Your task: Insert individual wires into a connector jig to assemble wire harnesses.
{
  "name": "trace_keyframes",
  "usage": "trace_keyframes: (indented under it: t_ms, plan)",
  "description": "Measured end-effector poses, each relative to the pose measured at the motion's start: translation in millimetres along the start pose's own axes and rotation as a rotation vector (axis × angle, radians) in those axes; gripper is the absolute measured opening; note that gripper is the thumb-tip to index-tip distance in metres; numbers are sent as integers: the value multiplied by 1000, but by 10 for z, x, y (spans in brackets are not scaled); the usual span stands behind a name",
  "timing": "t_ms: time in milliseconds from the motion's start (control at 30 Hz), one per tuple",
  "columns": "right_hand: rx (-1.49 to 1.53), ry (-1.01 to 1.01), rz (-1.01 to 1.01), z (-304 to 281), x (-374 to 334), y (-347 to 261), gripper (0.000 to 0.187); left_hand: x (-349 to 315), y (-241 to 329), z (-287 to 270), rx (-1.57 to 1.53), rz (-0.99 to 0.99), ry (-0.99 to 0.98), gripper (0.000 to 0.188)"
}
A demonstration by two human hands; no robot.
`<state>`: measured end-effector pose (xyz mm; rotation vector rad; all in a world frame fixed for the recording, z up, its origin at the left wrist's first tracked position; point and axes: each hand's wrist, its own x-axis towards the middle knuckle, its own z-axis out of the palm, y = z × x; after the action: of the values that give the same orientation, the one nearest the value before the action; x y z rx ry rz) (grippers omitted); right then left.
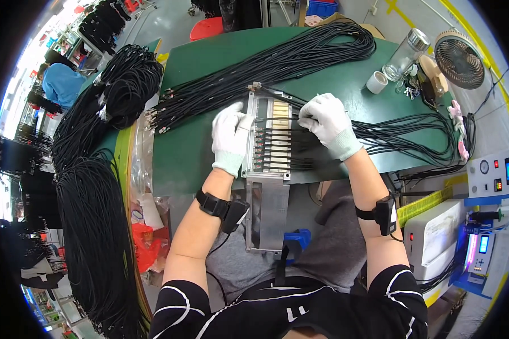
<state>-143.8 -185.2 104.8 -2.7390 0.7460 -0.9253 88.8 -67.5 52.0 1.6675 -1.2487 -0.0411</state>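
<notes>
Black cables [300,149] lie side by side across a metal fixture [277,174] at the green table's [195,161] near edge, apparently slotted for even spacing. The right hand [303,117] pinches one cable, seemingly guiding it; the left hand [244,116], fingers bent, is at the fixture's left side, grip unclear.

This is a factory workshop: looped black cables [266,63] and a slotted metal fixture [268,185] occupy a green bench [181,148], a control box [481,185] with a gauge stands right, and a person in blue [61,83] appears far left among more cables.
</notes>
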Motion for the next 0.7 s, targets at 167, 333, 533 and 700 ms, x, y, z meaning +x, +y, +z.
trace_keyframes:
  t_ms: [167,333,533,700]
  plan:
    - [134,36,-39,173,41,-328,17,-40,193,-34,-219,98,-142,17]
    - [185,-101,46,80,47,-237,15,-25,212,-60,-191,128,-92,14]
    - [85,7,16,127,-15,-203,11,7,186,-122,183,134,-119,14]
    - [-40,-17,45,147,-8,-141,9,22,92,-95,144,10,-129,19]
